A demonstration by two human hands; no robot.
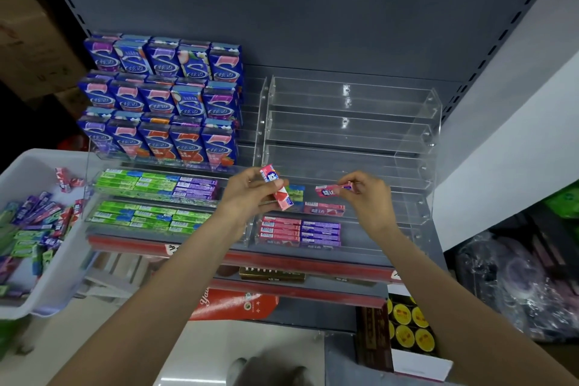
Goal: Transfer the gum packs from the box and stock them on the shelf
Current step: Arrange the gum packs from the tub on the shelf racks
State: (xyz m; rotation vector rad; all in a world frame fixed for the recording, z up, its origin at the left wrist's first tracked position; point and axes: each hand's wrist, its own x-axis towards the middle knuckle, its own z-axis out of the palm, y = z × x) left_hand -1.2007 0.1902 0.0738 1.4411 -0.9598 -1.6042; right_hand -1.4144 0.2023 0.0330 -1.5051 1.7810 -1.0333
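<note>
Both hands are up in front of the clear acrylic rack [416, 147], each with gum in it. The left hand [247, 194] has its fingers curled round a few red-and-white gum packs [277, 189], bunched together and tilted, one end poking up above the thumb. Just to the right of that grip, the right hand [368, 194] pinches a single pink pack [330, 190] by its end between thumb and fingertips, the pack lying roughly level and pointing back toward the left hand, the two loads close but not touching. Directly beneath the right hand's pack, one pink pack [324, 208] lies on a rack tier; a step lower, pink and purple packs [300, 230] sit in neat stacks. Left of the left hand, green and purple packs [150, 188] fill two tiers, with blue upright packs [163, 97] standing above them. Far off to the left, the white box [56, 288] holds a loose jumble of gum packs [34, 229].
</note>
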